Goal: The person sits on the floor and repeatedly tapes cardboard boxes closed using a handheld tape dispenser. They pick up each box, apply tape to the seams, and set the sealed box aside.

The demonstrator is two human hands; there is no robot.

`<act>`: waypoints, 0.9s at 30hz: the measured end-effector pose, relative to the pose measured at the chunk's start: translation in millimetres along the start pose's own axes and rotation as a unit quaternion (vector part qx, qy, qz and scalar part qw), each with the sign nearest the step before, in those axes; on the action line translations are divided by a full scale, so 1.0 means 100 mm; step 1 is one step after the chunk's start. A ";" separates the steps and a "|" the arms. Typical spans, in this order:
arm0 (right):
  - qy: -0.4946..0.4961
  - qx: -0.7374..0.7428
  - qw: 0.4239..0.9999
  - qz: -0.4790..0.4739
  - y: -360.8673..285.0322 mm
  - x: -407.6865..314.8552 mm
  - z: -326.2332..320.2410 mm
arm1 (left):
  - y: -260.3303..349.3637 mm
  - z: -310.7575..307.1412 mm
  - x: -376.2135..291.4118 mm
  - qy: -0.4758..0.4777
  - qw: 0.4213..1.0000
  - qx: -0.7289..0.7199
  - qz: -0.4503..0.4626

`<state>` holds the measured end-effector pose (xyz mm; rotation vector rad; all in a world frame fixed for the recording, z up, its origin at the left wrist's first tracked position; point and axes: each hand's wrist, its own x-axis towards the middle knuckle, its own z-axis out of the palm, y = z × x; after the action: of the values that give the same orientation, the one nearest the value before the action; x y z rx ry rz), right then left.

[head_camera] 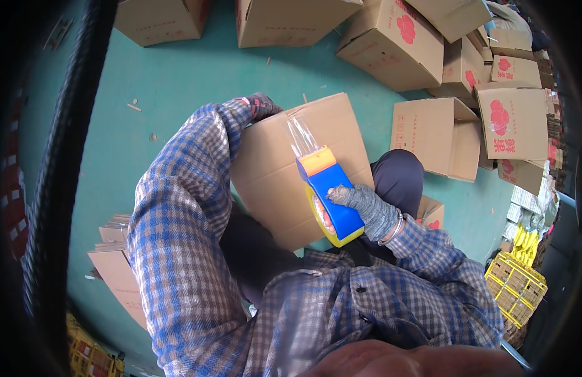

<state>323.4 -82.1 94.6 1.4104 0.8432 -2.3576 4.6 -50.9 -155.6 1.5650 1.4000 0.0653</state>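
Observation:
A cardboard box (267, 179) stands between my knees with its creased, closed face turned up. My right hand (368, 209), in a grey fingerless knit glove, grips a blue and yellow tape dispenser (335, 195) lying over that face. From its orange front, a strip of clear packing tape (300, 134) runs to the box's far edge. My left hand (262, 107), in a dark patterned glove, holds the box at its far left edge. Its fingertips are partly hidden by the box.
Several cardboard boxes stand along the far side, including a printed box (394, 47). An open box (434, 136) lies at the right beside stacked boxes. Flattened cardboard (117, 278) leans at my left. A yellow crate (516, 287) stands at lower right. Small scraps lie on the green floor (187, 80).

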 end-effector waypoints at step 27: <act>-0.036 -0.060 0.994 -0.084 -0.07 0.27 -0.06 | 2.83 2.11 -1.88 0.221 0.909 0.228 -0.271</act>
<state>310.6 -71.0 71.9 1.2447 1.1029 -2.4175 275.5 -279.1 30.0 1.5169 2.3029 -0.2798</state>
